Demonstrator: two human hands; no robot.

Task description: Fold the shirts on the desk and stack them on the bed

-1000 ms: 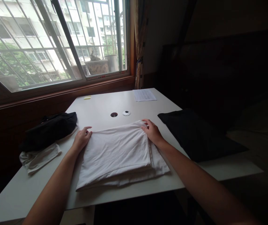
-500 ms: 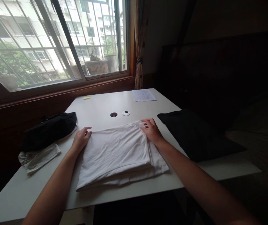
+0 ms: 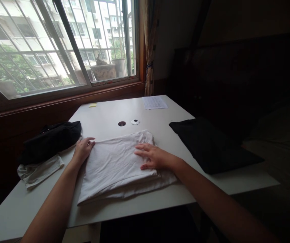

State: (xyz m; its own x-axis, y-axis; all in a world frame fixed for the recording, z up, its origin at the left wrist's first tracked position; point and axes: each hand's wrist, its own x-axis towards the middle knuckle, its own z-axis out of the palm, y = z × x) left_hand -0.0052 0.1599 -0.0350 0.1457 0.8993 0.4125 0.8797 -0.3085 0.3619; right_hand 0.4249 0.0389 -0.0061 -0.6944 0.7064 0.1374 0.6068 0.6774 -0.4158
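We are inspecting a dim rm. with a barred window over a white bench. A folded white cloth is lying creased nr. the bench's front edge, between a black cloth on the R and a dark clothes bundle on the L. The left hand is touching its far-left corner; whether it's pinching, we're not able to tell. The right hand is resting on top, fingers spread, gripping nothing. We're flagging 2 risks: sideways drag bunching the top layer; the lower layer, protruding R, leaving edges misaligned.
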